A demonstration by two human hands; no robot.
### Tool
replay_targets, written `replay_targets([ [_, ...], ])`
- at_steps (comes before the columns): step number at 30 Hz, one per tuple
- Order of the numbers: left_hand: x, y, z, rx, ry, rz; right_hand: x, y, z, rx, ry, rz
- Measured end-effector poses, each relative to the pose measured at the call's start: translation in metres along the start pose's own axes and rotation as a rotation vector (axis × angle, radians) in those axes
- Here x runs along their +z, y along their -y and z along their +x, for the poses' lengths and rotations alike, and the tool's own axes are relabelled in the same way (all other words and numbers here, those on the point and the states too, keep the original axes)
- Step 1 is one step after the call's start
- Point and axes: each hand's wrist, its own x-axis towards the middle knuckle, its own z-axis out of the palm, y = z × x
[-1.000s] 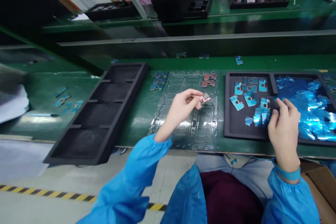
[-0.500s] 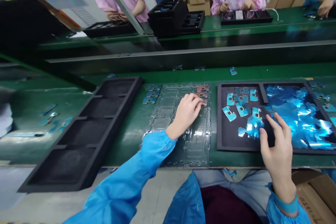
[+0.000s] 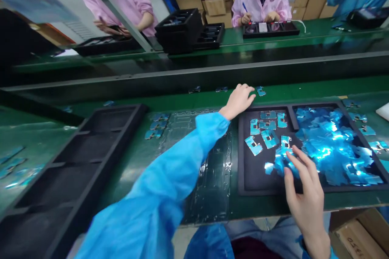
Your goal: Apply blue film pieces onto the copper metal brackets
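Left hand has reached forward beside a blue board, fingers parted; right hand spread too

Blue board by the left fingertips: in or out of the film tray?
Out: the blue board lies on the green bench, beyond the film tray.

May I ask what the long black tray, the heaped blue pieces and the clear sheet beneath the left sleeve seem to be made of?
Long black tray: probably matte foam, perhaps plastic; its thick walls look dull.
Heaped blue pieces: apparently thin, glossy plastic film, as they crinkle and catch glints.
Clear sheet: likely shiny moulded plastic; ridges glint and the green table shows through.
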Motion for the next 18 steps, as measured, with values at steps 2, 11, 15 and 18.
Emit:
replay_targets([
  [2, 0.017, -0.013, 0.049, -0.072, 0.01, -0.035, -0.002, 0.0, -0.002, -0.005, 0.015, -0.016],
  [11, 0.026, -0.024, 0.086, -0.217, -0.03, -0.337, -0.008, -0.005, -0.005, 0.018, -0.024, 0.006],
  [15, -0.008, -0.038, 0.018, -0.153, -0.013, -0.575, -0.007, 0.001, 0.011, -0.003, -0.068, 0.093],
  [18, -0.036, -0.056, -0.067, -0.067, 0.082, -0.862, -0.003, 0.014, 0.028, 0.047, -0.073, 0.229],
])
